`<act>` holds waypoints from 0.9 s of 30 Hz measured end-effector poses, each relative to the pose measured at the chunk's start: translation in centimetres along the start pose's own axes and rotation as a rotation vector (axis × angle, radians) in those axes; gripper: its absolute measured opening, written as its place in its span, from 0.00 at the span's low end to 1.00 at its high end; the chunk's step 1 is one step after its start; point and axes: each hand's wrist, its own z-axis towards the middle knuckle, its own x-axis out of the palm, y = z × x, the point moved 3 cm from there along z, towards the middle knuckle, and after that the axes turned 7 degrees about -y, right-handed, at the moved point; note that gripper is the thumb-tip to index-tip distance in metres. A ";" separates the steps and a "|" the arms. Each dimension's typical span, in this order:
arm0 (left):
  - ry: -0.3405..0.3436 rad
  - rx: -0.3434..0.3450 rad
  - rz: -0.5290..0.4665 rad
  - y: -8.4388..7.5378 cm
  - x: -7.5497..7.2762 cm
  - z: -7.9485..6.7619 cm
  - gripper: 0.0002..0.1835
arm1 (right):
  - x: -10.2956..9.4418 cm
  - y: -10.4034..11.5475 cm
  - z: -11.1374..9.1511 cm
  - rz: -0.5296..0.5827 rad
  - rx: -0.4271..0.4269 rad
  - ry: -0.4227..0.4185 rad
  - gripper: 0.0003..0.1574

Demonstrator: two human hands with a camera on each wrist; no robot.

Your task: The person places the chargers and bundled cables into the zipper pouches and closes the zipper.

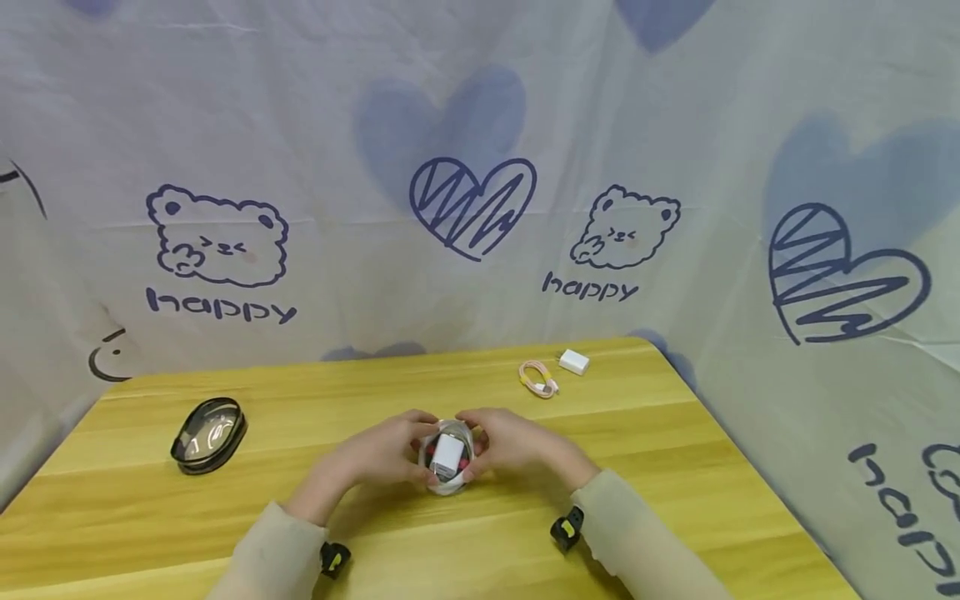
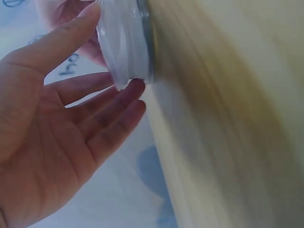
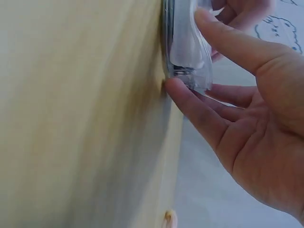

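Over the middle of the table, my left hand (image 1: 392, 450) and right hand (image 1: 512, 443) hold opposite sides of a small oval clear plastic case (image 3: 206, 76). Inside it sits a white charger (image 1: 448, 455), with red bits beside it and a pale, coil-like ring (image 1: 450, 487) around it. In the left wrist view, thumb and fingertips touch the rounded side of the case (image 2: 124, 45). The right wrist view has my right thumb on the upper side and a forefinger under the edge. Part of the contents is hidden by the fingers.
A black-rimmed oval piece with a clear window (image 1: 210, 435) lies on the table's left side. Toward the back right are a coiled pink cable (image 1: 531, 385) with a yellow tie and another white charger (image 1: 574, 362). A printed cloth (image 1: 337, 250) hangs behind the wooden table (image 1: 360, 383).
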 end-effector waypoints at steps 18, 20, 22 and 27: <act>-0.219 -0.141 -0.022 5.6 -2.6 2.6 0.26 | 1.0 -1.9 7.6 0.304 0.065 -0.209 0.42; -0.251 -0.146 0.005 5.9 -2.9 2.8 0.24 | 1.3 -2.0 8.3 0.312 0.060 -0.241 0.40; -0.279 -0.153 0.042 6.2 -3.1 2.9 0.22 | 1.5 -2.0 8.9 0.293 0.057 -0.271 0.38; -0.332 -0.199 0.115 6.8 -3.4 3.4 0.22 | 1.8 -2.0 10.1 0.224 0.042 -0.321 0.33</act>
